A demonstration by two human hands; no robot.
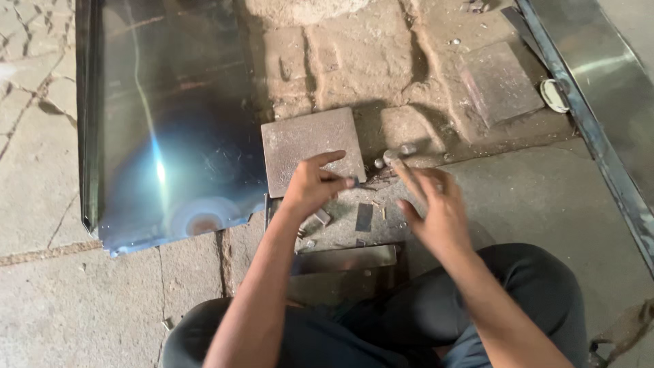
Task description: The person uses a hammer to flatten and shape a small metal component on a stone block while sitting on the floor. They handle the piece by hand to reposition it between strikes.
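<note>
Metal scrap pinched in left hand fingers — right hand beside.

Small dark metal piece pinched at left hand fingertips, just over edge of grey square plate. Thin flat metal strip lies on floor between both hands, below right hand.

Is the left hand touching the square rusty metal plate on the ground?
Cannot tell. In the head view the left hand overlaps the near edge of the square plate, but contact or gap is unclear.
</note>
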